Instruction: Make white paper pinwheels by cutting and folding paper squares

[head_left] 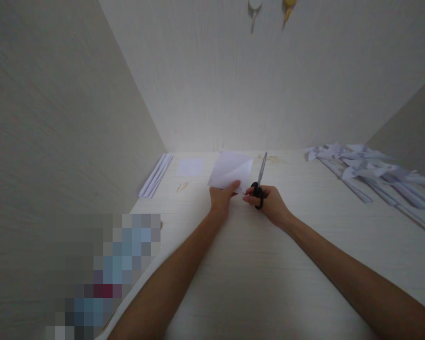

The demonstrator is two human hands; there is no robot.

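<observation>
In the middle of the table, my left hand (222,197) grips the near edge of a white sheet of paper (230,169), thumb on top. The sheet is raised and shows a diagonal crease on its right part. Black-handled scissors (262,171) are in my right hand (272,204), the blades pointing up and away, apart from the paper. My right fingertips are at the paper's near right corner; whether they pinch it I cannot tell.
A square white sheet (190,166) lies left of my hands, with thin sticks (183,186) before it. Rolled paper tubes (156,175) lie far left. Several paper pinwheel-like pieces on sticks (366,167) lie right. Walls (212,85) bound the table; two hooks (254,12) hang above.
</observation>
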